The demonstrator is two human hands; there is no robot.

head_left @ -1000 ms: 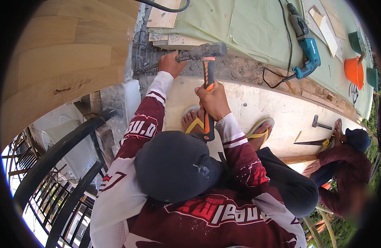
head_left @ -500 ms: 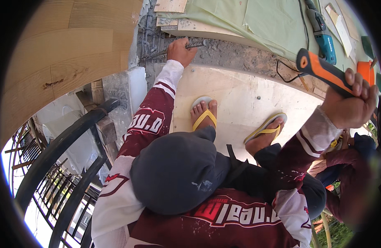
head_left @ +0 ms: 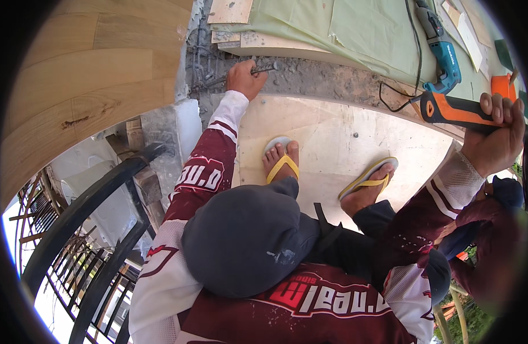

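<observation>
My left hand (head_left: 245, 79) is wrapped round a dark metal chisel (head_left: 265, 68). Its shaft lies slantwise, the thicker end poking out to the right of my fist and the other end reaching left into the broken concrete (head_left: 202, 69). On the right, my raised right hand (head_left: 496, 140) grips a hammer by its black and orange handle (head_left: 460, 110). The handle's butt points left, while the hammer's head is hidden in the dark rim. Several fingers show curled over the grip.
A teal drill (head_left: 446, 60) with a black cord lies on the green sheet (head_left: 344, 28). Wooden flooring (head_left: 120, 57) spans the left, above a black metal railing (head_left: 92, 195). My sandalled feet stand on a pale board (head_left: 321, 126). Another person (head_left: 487, 229) is close at right.
My right hand has moved a little right and down, and the hammer handle has swung nearer to level. My left hand, still round the chisel, has shifted slightly left and down.
</observation>
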